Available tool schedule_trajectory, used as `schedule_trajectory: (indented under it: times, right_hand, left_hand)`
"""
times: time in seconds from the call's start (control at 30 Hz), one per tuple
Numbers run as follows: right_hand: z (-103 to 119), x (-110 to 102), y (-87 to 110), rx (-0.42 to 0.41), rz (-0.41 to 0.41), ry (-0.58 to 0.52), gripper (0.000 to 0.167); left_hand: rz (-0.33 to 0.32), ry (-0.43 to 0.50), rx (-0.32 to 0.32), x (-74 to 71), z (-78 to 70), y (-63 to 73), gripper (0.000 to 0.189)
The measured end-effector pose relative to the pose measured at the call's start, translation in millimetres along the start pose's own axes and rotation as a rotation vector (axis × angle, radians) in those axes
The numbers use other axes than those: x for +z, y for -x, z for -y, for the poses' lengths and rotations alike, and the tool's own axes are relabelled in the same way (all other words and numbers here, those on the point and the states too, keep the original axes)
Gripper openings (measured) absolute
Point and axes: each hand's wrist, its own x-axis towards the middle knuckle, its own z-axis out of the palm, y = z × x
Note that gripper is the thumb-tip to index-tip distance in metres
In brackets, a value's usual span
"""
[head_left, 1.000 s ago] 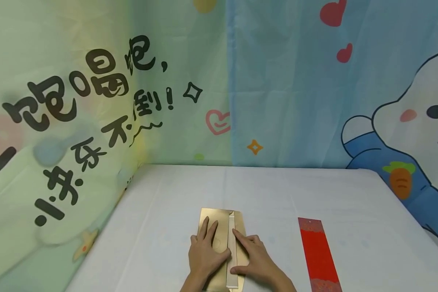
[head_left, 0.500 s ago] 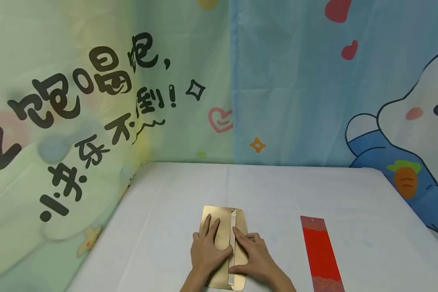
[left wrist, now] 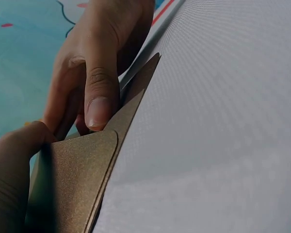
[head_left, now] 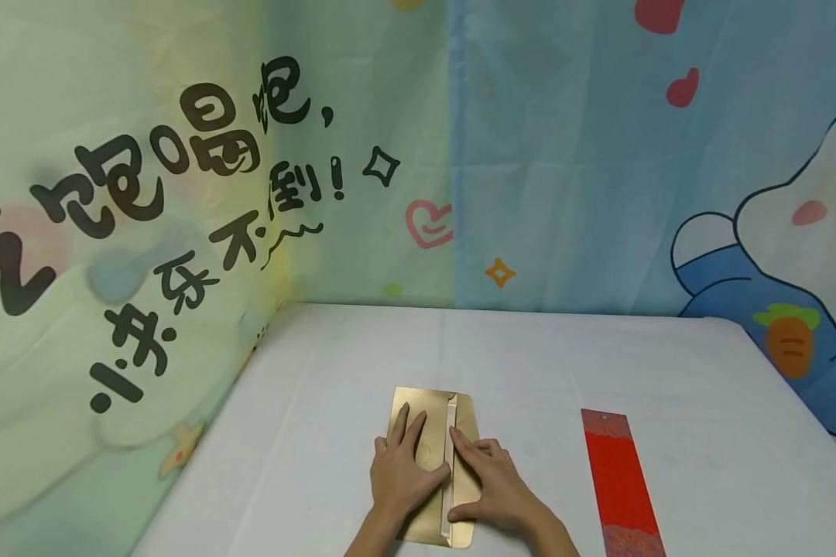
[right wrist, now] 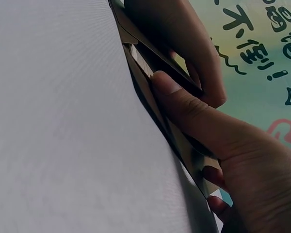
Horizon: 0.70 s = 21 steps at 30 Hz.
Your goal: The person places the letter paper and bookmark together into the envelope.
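Note:
A gold paper envelope (head_left: 428,526) lies on the white tabletop, with a long narrow pale strip (head_left: 449,495) running down it beside its right-hand flap. My left hand (head_left: 402,472) rests on the envelope's left part, fingers stretched forward and thumb reaching to the strip. My right hand (head_left: 495,483) presses at the strip and flap, index fingertip further up and thumb lower down. In the left wrist view the envelope (left wrist: 82,174) shows its rounded corner, and the right thumb touches its edge. The right wrist view shows my right thumb at a gap between the paper layers.
A red paper sleeve (head_left: 616,480) with patterned ends lies to the right on the white table (head_left: 529,363). Behind and to the left hang printed curtains (head_left: 362,255) with lettering, hearts and a cartoon figure.
The pale strip looks narrower than a second ago as the hands press beside it. Both hands keep their places on the envelope. The head view has shifted slightly.

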Motion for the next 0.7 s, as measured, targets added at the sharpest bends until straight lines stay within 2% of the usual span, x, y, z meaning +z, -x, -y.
schedule_trajectory:
  times: [0.27,0.7]
  right_hand:
    - [1.7,1.8,-1.7,-0.017,-0.006,0.001,0.115]
    - [0.4,8.6,-9.2,-0.101,-0.035,0.027,0.114]
  left_hand:
    - [0.006,-0.017,0.004,0.5,0.2,0.1,0.079]
    - [-0.004,-0.026,0.023,1.3,1.6,-0.9,0.079]
